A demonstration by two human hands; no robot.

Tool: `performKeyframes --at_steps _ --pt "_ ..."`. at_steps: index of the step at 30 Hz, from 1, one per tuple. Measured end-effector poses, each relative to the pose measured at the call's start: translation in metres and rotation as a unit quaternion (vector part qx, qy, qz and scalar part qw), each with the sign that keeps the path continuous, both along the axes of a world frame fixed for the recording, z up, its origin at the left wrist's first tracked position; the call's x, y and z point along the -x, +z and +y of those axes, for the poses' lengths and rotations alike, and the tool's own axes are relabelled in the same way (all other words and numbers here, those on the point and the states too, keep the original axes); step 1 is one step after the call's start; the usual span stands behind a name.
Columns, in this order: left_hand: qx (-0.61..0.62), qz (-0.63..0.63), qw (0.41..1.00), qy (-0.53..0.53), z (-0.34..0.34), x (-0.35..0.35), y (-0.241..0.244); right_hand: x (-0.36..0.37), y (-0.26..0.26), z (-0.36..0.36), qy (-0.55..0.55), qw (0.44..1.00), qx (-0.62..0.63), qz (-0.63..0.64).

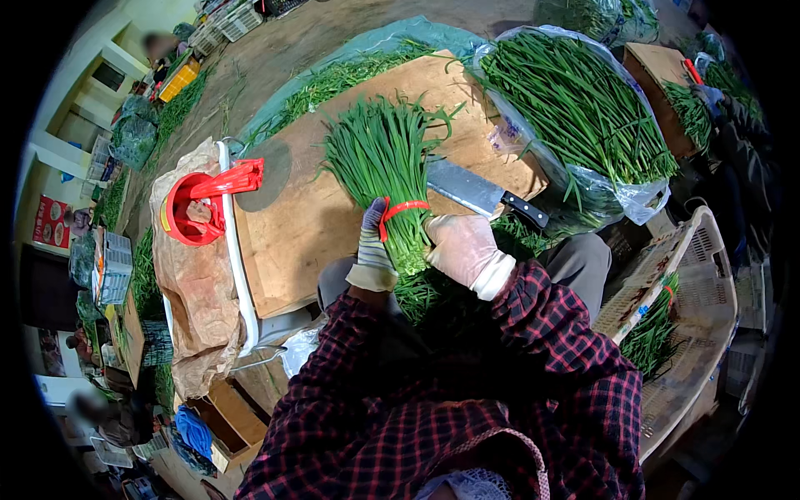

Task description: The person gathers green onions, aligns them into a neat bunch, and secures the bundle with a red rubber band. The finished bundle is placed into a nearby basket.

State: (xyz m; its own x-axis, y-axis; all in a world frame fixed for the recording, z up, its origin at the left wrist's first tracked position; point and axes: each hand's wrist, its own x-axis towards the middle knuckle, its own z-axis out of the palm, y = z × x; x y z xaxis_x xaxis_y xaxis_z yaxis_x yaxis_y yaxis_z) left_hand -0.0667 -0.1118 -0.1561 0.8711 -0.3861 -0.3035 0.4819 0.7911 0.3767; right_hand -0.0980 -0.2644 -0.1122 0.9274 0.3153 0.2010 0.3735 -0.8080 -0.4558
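Note:
A bundle of garlic chives (387, 150) lies over the near part of a wooden board, its leaf tips pointing away from me and its pale cut ends towards me. A red tie band (406, 208) runs round its lower stalks, with a loose end at the left. My left hand (374, 247), in a striped knit glove, grips the bundle from the left, thumb along the stalks. In a pale, stained glove, my right hand (465, 247) is closed against the stalk ends from the right; its fingertips are partly hidden. A cleaver (472, 190) rests on the board just beyond that hand.
The wooden board (300, 231) bears a red tub (178, 215) with red strips at its left edge. Loose chives fill a plastic bag (575, 106) at the far right. A plastic crate (694, 312) holding a tied bundle stands right. Other people work nearby.

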Motion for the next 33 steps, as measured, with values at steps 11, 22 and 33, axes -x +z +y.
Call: performKeyframes --at_steps 11,22,33 --pt "-0.03 -0.002 0.999 0.012 -0.001 0.004 -0.001 0.042 -0.008 0.008 -0.081 0.982 -0.167 -0.018" --pt "-0.003 -0.015 0.999 0.042 0.006 -0.001 -0.002 0.068 0.037 -0.012 -0.089 0.966 -0.216 -0.114" --pt "0.02 -0.067 0.995 0.064 0.004 0.0 -0.007 0.023 0.025 0.006 -0.128 0.987 0.05 -0.08"
